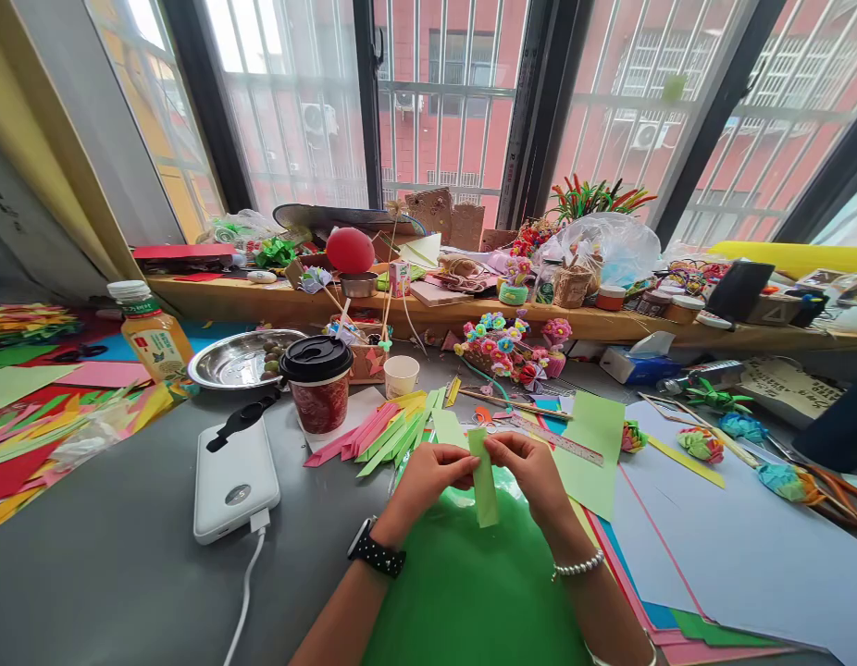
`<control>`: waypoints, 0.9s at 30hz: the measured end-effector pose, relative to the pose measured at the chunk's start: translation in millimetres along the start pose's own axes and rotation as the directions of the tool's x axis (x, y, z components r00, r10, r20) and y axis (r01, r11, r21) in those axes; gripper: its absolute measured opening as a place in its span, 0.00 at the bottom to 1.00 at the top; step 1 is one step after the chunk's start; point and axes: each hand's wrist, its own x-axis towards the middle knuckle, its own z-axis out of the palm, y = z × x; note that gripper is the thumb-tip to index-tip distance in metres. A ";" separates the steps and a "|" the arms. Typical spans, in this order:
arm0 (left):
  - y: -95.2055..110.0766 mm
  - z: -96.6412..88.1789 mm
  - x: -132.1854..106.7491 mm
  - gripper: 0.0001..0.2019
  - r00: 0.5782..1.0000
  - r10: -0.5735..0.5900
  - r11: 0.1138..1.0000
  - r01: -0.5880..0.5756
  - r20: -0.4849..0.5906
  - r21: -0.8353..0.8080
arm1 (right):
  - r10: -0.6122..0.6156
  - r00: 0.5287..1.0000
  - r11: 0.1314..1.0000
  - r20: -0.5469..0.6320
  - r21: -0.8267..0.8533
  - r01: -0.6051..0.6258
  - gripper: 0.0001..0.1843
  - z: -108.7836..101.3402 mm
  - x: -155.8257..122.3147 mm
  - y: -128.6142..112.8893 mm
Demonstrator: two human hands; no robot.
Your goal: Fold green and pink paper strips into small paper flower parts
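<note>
- Green sheet (470, 592) lies closest, under both forearms, covering the grey table (123, 573) like a work mat.
- Left hand (428, 476) and right hand (532, 472) meet above it, fingertips pinched on the top end of a pale green paper strip (484, 490). Gripped only there, the strip hangs free over the sheet.
- Folded strips (387, 430), pink, yellow and green, fan out just beyond the hands, seemingly kept within reach.
- White power bank (235, 479) sits to the left, cable trailing toward the viewer. A lidded cup (317, 384) stands behind it.

Bottle label (157, 348) and handwritten card (789, 387) — too blurred to read.
</note>
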 end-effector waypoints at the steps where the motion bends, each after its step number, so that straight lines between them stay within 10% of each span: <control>1: -0.2 0.1 0.0 0.15 1.000 0.002 1.000 -0.002 0.001 0.002 | 0.002 1.000 1.000 -0.003 0.004 -0.002 0.15 0.1 0.0 0.5; 27: -3.2 0.3 1.9 0.14 1.000 -0.012 0.998 0.012 0.001 -0.059 | -0.037 0.999 0.999 -0.008 -0.038 0.036 0.15 3.6 -4.3 -3.4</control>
